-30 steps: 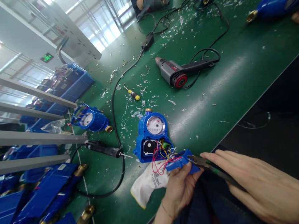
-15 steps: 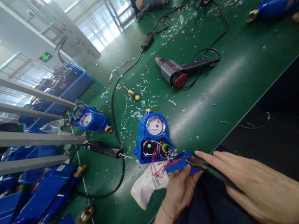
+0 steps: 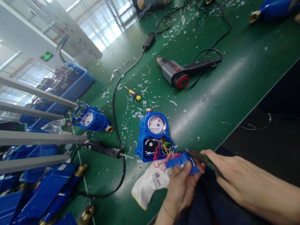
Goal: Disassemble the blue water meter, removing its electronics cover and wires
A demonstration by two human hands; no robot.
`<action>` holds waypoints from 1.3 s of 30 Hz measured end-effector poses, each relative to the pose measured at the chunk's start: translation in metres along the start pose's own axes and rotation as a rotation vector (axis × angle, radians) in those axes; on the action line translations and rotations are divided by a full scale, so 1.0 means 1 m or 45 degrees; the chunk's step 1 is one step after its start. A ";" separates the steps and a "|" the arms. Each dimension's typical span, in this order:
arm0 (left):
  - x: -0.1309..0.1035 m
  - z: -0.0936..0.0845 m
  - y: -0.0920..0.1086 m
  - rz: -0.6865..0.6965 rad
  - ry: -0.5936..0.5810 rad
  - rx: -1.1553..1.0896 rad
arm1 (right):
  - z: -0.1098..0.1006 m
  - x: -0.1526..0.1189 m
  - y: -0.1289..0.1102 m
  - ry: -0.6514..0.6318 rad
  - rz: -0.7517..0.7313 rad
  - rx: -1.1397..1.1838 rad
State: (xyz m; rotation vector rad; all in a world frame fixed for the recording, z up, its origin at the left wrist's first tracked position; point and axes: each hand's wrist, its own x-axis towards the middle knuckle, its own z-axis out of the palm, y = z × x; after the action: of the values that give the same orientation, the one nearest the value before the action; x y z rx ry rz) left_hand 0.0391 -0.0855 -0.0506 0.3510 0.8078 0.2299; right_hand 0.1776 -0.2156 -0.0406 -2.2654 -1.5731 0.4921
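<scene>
My left hand (image 3: 181, 184) grips a blue plastic cover (image 3: 174, 163) near the table's front edge. Red and other thin wires (image 3: 157, 157) run from it into a blue water meter (image 3: 142, 131), whose lower compartment lies uncovered, showing a black round part and a green part. My right hand (image 3: 236, 175) is closed around pliers (image 3: 203, 157), blurred by motion, whose jaws are at the cover's right end. Whether the jaws pinch anything I cannot tell. Beneath the wires and my left hand lies a white work glove (image 3: 148, 187) with dark print.
A grey heat gun (image 3: 174, 73) and a yellow-black screwdriver (image 3: 134, 93) lie farther back among scraps. To the left are a corded electric screwdriver (image 3: 105, 150), its black cable (image 3: 114, 109), another blue meter (image 3: 95, 120) and grey rails (image 3: 42, 138). Part of another person's hand (image 3: 297, 18) shows top right.
The pliers and my right hand have shifted slightly up and left and turned against the cover. My left hand has tilted the cover a little; the wires have moved with it.
</scene>
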 end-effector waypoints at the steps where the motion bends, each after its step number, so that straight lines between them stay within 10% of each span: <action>1: 0.000 0.000 0.000 -0.004 -0.036 -0.002 | -0.002 0.007 0.003 -0.006 0.074 0.019; 5: -0.001 -0.001 0.000 -0.018 -0.104 -0.002 | -0.010 0.020 0.017 -0.009 0.248 0.135; 16: 0.000 -0.006 -0.003 -0.010 -0.071 -0.053 | -0.023 0.017 -0.011 0.406 -0.395 -0.299; 39: 0.000 -0.010 -0.001 -0.073 -0.199 -0.005 | -0.045 0.033 0.005 0.259 -0.702 -0.344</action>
State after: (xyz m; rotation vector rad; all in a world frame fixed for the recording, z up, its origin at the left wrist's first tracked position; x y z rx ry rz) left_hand 0.0317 -0.0839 -0.0580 0.3375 0.6621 0.1479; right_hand 0.2131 -0.1897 -0.0065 -1.8472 -2.1370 -0.0995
